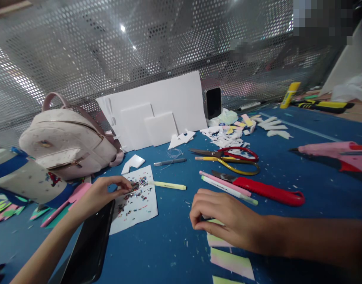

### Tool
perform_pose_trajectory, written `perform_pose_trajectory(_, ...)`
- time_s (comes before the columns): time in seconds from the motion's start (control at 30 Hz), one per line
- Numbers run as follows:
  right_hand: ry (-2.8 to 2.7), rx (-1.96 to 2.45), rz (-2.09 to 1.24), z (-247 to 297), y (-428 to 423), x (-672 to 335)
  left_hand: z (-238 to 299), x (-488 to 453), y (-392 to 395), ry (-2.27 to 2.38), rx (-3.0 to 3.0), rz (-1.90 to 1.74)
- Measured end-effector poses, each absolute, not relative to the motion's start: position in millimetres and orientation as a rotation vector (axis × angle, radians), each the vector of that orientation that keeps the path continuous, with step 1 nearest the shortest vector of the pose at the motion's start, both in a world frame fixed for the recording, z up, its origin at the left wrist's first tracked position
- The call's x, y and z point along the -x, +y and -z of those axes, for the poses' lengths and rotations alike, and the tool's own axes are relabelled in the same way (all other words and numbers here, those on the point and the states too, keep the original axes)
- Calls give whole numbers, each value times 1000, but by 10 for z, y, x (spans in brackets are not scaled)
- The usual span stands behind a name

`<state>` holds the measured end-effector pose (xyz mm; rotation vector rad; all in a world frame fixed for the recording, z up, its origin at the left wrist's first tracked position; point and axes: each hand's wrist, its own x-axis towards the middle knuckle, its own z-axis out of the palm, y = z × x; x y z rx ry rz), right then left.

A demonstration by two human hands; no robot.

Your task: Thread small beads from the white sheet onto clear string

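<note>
My left hand (105, 193) reaches over a white sheet of paper (148, 213), its thumb and index finger closing at a small heap of shiny multicoloured confetti bits (139, 185). Whatever bits lie between the fingertips are too small to tell apart. My right hand (218, 217) hovers at or just above some yellow-pink paper strips (231, 260), with the fingers curled toward the thumb; what they hold, if anything, is hidden. A yellow pen (170, 185) lies with one end at the sheet. Under my left forearm is a dark phone-like slab (90, 244).
Red-handled cutter (266, 191), scissors (238, 154) and a pink marker (222, 182) lie beyond my right hand. A pink glue gun (331, 152) is at the right. White boards (178, 98), a backpack (71, 138) and paper scraps (225, 138) stand or lie at the back.
</note>
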<state>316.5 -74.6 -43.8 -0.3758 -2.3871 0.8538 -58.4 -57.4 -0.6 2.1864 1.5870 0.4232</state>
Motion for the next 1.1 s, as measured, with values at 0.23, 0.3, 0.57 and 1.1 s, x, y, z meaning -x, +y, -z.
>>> perform_pose_trajectory(0.23,-2376,372,-862,459,-746,-3172,30,536,-589,1535,-2176,-379)
perform_pose_trajectory(0.3,-2377,372,-861,465,-744,-3172,40,526,-589,1533,-2182,-372)
perform_pose_trajectory(0.57,-2376,377,-868,467,-734,-3159,82,467,-588,1542,-2225,-368)
perform_pose_trajectory(1.1,-2376,376,-867,465,-741,-3166,62,484,-587,1569,-2277,-351)
